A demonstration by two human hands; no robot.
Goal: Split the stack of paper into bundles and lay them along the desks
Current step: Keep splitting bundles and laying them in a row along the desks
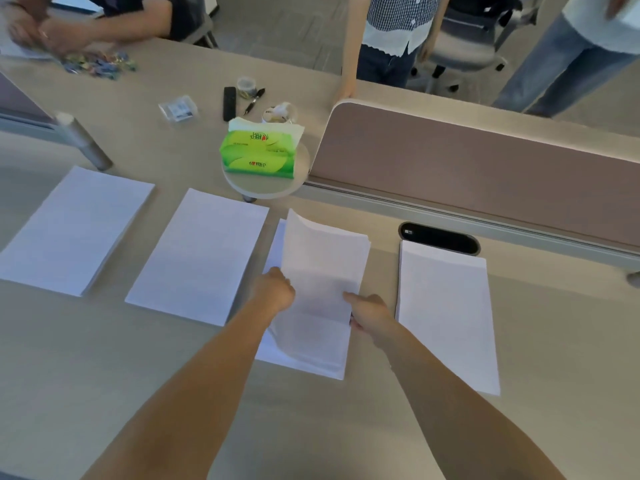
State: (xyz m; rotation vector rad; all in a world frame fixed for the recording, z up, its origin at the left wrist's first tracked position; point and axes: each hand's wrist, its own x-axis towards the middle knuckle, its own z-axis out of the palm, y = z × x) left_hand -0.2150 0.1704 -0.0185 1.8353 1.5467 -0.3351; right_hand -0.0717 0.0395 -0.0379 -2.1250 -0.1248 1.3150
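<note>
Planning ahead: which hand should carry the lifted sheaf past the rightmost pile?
Probably right: right hand pinches the lifted sheaf nearest the rightmost pile; left hand holds its far edge.

A bright green tissue pack (pixel 258 154) with pale leaf shapes is pictured on a beige desk (pixel 311 427), with plain white paper bundles (pixel 197 258) laid in front of it and a dusty pink-brown partition (pixel 485 168) to its right. Behind the pack a black remote (pixel 229 102) and black pen (pixel 254 100) are seen, multi-coloured clips (pixel 100 65) further left, and a blue-and-white checked shirt (pixel 398 12) beyond.
</note>
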